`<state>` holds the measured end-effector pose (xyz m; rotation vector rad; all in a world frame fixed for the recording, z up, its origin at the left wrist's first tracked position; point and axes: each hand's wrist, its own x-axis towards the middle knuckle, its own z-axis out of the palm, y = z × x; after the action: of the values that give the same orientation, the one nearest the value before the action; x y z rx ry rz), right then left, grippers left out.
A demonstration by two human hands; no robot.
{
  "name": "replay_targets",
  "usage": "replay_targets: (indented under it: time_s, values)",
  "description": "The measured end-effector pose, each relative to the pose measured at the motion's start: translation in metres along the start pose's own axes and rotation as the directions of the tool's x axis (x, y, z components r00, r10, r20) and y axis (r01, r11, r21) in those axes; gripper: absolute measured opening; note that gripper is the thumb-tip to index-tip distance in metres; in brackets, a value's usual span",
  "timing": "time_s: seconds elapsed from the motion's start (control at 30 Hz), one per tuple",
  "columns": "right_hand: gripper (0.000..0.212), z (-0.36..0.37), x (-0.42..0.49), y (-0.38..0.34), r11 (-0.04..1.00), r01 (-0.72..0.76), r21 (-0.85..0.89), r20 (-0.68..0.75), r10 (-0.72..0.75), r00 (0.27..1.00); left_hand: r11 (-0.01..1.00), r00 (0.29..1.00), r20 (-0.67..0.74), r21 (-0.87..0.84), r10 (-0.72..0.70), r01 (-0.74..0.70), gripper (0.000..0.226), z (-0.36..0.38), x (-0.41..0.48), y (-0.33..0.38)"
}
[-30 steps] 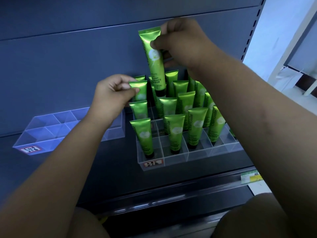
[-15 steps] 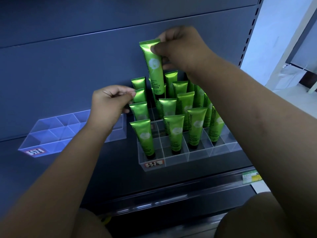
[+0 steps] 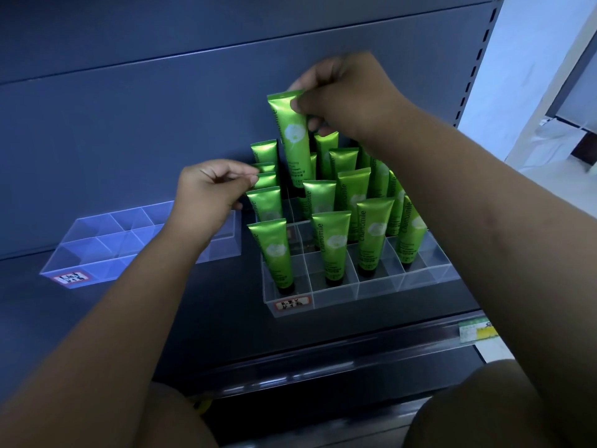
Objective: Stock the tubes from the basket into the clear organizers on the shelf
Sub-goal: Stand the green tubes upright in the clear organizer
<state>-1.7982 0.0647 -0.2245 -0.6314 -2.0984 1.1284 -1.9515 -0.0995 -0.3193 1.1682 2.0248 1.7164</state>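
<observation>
A clear organizer (image 3: pixel 381 287) on the dark shelf holds several upright green tubes, caps down. My right hand (image 3: pixel 345 95) pinches the flat top of one green tube (image 3: pixel 292 140), held upright over the back rows with its cap end low among the rear tubes. My left hand (image 3: pixel 210 192) is curled beside the left column, thumb and forefinger pinching the top corner of a seated green tube (image 3: pixel 266 179). The front row has tubes in most cells. The basket is out of view.
A second clear organizer (image 3: pixel 97 253), with nothing in its cells, stands to the left behind my left forearm. The shelf's back panel rises right behind the tubes. A price label (image 3: pixel 478 329) sits on the shelf's front rail. My knees fill the bottom corners.
My right hand has brought its tube downward toward the back row. My left hand has pushed its tube down into the left column and now holds only its top corner.
</observation>
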Motion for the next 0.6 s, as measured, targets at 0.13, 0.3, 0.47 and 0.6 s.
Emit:
replay_targets:
  time_s: [0.13,0.3,0.47,0.6]
  values:
    - [0.008,0.0031,-0.0001,0.0036,0.988,0.030,-0.152,0.049,-0.023,0.999,1.000,1.000,-0.002,0.011,0.000,0.000,0.013,-0.0010,0.0010,-0.0015]
    - [0.008,0.0046,-0.0023,0.0075,0.961,0.028,-0.274,0.093,-0.003,0.996,1.000,1.000,-0.001,0.012,-0.003,0.003,0.010,-0.0017,0.0005,-0.0016]
    - [0.006,0.0017,-0.0064,0.0059,0.932,0.024,-0.361,0.177,0.044,0.983,1.000,1.000,0.003,0.007,-0.003,0.003,0.011,-0.0021,0.0011,-0.0027]
    - [0.006,0.0019,-0.0048,0.0056,0.924,-0.004,-0.381,0.197,0.086,0.977,1.000,1.000,0.007,0.012,-0.003,0.003,0.011,-0.0016,0.0010,-0.0035]
